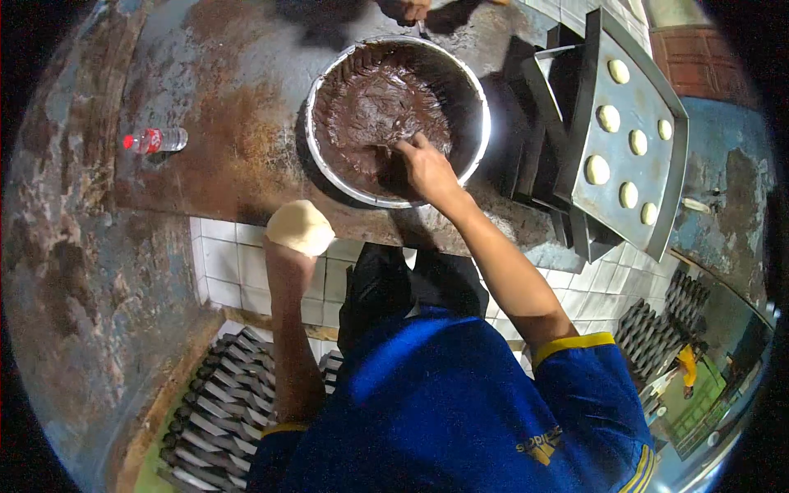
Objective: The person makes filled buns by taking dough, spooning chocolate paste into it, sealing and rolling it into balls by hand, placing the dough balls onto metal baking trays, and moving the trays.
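Observation:
A round, flattened piece of pale dough (301,228) lies over my left hand (289,256), hiding its palm and fingers, near the table's front edge. My right hand (431,171) reaches over the rim of a large metal bowl (485,123) of thick dark brown paste (362,115), which looks like chocolate filling. Its fingers are closed and point down at the paste. Whatever they grip is hard to make out.
Stacked metal trays stand at the right; the top tray (608,152) is tilted and carries several dough balls (597,170). A red-capped plastic bottle (156,140) lies on the worn table (238,123). Another person's hand (408,10) shows beyond the bowl.

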Action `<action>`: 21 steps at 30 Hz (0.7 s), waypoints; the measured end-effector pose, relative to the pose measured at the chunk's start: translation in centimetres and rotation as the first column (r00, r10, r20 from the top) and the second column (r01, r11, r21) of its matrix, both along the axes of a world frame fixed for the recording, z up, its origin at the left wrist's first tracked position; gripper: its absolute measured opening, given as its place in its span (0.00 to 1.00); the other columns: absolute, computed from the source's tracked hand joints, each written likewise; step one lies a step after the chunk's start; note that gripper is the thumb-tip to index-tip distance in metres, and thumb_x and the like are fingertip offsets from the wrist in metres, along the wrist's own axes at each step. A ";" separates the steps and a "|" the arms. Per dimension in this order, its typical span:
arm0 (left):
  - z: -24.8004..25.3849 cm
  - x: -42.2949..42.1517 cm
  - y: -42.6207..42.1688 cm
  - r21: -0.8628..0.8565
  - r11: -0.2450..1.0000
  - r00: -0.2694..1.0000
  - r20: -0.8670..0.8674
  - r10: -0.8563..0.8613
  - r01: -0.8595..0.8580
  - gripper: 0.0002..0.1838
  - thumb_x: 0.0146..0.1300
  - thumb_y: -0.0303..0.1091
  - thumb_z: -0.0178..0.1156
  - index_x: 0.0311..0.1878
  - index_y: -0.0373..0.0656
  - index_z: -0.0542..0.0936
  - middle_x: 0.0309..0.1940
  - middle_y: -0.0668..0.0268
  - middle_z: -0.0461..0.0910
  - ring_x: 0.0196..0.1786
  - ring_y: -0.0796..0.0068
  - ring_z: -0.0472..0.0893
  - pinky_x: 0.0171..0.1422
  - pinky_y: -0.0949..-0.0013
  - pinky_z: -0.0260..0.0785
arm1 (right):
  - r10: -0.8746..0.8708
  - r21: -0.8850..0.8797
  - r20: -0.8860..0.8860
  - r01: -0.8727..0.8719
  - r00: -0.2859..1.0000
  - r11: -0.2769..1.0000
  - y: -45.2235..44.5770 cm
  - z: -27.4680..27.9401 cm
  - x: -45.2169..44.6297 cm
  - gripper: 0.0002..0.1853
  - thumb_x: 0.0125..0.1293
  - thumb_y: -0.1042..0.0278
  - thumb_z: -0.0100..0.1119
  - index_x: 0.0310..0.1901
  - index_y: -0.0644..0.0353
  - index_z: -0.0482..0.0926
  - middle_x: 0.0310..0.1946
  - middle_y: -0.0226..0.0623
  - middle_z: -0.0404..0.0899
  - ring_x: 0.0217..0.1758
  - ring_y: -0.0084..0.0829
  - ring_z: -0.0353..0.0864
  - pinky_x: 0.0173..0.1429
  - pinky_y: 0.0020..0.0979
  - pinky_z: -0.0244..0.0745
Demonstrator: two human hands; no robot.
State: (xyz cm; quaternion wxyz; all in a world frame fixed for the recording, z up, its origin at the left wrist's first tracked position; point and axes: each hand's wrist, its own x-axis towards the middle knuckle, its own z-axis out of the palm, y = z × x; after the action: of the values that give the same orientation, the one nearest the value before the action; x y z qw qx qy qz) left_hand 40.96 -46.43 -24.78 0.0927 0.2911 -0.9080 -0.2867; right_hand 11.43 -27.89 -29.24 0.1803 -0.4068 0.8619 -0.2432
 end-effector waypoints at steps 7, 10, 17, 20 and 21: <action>4.9 -2.7 -0.8 0.153 0.984 0.994 0.058 -0.097 0.087 0.22 0.56 0.28 0.77 0.54 0.42 0.84 0.52 0.57 0.85 0.58 0.51 0.83 0.65 0.50 0.74 | 0.004 0.096 0.108 -0.014 0.994 0.995 -0.3 -4.9 1.4 0.25 0.63 0.80 0.52 0.62 0.62 0.81 0.52 0.61 0.80 0.55 0.62 0.84 0.63 0.55 0.80; 4.8 -2.6 -0.6 0.316 0.936 0.987 0.087 0.136 -0.157 0.22 0.56 0.28 0.77 0.55 0.43 0.84 0.54 0.57 0.85 0.59 0.50 0.83 0.65 0.50 0.75 | 0.105 0.160 0.138 -0.126 0.985 0.979 0.0 -6.0 1.3 0.24 0.75 0.69 0.42 0.66 0.57 0.82 0.62 0.66 0.80 0.60 0.62 0.85 0.66 0.54 0.80; 2.8 -2.7 -1.1 0.008 0.998 0.996 0.059 -0.065 0.065 0.25 0.58 0.30 0.78 0.59 0.40 0.84 0.56 0.54 0.86 0.57 0.55 0.86 0.65 0.53 0.77 | 0.089 0.358 0.495 -0.296 0.865 0.886 -0.9 -4.6 -2.5 0.18 0.71 0.67 0.51 0.54 0.59 0.87 0.52 0.64 0.86 0.55 0.62 0.86 0.60 0.52 0.82; 4.9 -5.2 -0.6 0.292 0.955 0.995 -0.059 0.078 -0.058 0.23 0.58 0.30 0.79 0.57 0.39 0.85 0.52 0.55 0.88 0.54 0.58 0.88 0.62 0.56 0.79 | 0.017 0.080 0.948 -0.288 0.318 0.954 -0.9 2.0 -3.5 0.17 0.76 0.67 0.59 0.62 0.58 0.85 0.46 0.32 0.89 0.42 0.27 0.84 0.49 0.28 0.79; 5.9 -6.3 -0.4 0.442 0.895 0.981 -0.143 0.135 -0.059 0.22 0.58 0.30 0.79 0.56 0.38 0.85 0.49 0.57 0.89 0.52 0.60 0.89 0.59 0.58 0.80 | 0.084 -0.004 0.939 -0.235 0.333 0.972 -0.9 4.7 -3.0 0.16 0.77 0.69 0.59 0.62 0.57 0.86 0.46 0.28 0.88 0.45 0.24 0.82 0.52 0.27 0.77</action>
State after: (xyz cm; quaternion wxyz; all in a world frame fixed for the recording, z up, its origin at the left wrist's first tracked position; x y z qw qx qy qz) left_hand 34.66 -46.87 -18.91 0.1164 0.3239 -0.7940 -0.5010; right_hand 8.44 -28.74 -24.50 0.6879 -0.2652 0.5749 -0.3547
